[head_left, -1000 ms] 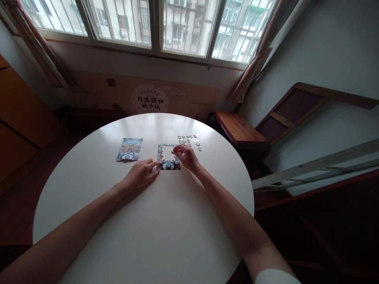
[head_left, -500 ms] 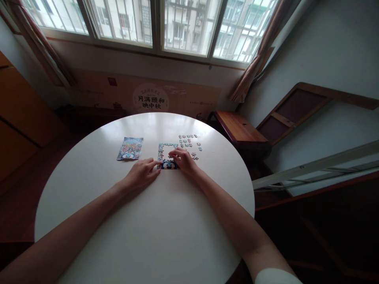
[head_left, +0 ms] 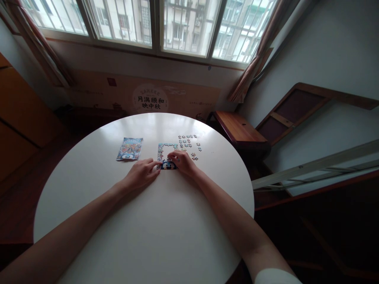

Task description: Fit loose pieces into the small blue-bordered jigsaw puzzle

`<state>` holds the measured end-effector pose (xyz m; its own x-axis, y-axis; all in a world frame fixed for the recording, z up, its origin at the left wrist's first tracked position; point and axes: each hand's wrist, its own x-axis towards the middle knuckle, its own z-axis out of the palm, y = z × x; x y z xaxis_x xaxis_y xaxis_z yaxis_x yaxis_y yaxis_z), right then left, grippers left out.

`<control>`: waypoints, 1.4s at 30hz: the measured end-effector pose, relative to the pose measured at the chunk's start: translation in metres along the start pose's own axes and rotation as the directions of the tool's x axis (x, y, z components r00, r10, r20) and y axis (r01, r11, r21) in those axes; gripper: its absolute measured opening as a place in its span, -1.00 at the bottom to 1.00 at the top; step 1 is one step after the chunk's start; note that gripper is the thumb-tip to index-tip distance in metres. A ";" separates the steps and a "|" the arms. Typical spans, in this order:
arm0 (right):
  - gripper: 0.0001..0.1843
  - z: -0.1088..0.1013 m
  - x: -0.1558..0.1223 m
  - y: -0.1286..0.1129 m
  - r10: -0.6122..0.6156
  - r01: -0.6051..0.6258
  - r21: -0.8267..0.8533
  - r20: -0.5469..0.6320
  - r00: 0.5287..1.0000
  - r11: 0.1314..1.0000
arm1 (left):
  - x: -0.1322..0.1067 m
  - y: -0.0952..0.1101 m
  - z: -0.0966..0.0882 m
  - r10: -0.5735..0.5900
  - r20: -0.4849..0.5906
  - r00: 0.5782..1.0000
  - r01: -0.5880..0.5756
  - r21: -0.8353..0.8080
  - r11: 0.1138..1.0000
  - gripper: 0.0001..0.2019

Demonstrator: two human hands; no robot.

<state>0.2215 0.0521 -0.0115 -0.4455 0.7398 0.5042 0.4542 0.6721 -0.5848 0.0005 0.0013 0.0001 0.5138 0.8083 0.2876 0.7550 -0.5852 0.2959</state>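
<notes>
A partly joined jigsaw puzzle (head_left: 168,166) lies on the white round table, its frame of pieces around a bare middle and a blue penguin-like picture along the near side. My left hand (head_left: 142,172) rests at its lower left corner, fingers reaching out and the fingertips touching the edge pieces. Over the right side of the frame is my right hand (head_left: 181,159), thumb and forefinger pinched on a small puzzle piece (head_left: 168,159) just above the joined near rows. The hand hides part of the right border.
Loose puzzle pieces (head_left: 185,141) lie in rows beyond my right hand, with several more to the right. A printed puzzle packet (head_left: 129,149) lies left of the puzzle. A wooden stool (head_left: 239,126) stands beyond the right edge of the table (head_left: 142,236).
My right hand has shifted slightly toward me and to the left, bringing the pinched piece closer to the joined near rows. My left hand has stayed in place.
</notes>
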 end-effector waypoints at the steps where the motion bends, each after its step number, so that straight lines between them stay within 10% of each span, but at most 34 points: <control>1: -0.85 0.000 0.000 0.000 -0.001 0.001 -0.003 0.004 1.000 1.000 | 0.000 0.000 0.000 -0.001 0.000 1.000 0.001 -0.002 1.000 -0.69; 42: -0.62 -0.006 -0.003 0.000 0.018 -0.007 -0.233 0.047 0.999 0.972 | 0.000 0.002 -0.001 0.000 -0.001 1.000 0.000 -0.003 1.000 -0.69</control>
<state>0.2279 0.0503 -0.0094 -0.4727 0.7497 0.4631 0.6245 0.6558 -0.4241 0.0009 0.0002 0.0019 0.5135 0.8080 0.2888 0.7536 -0.5856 0.2985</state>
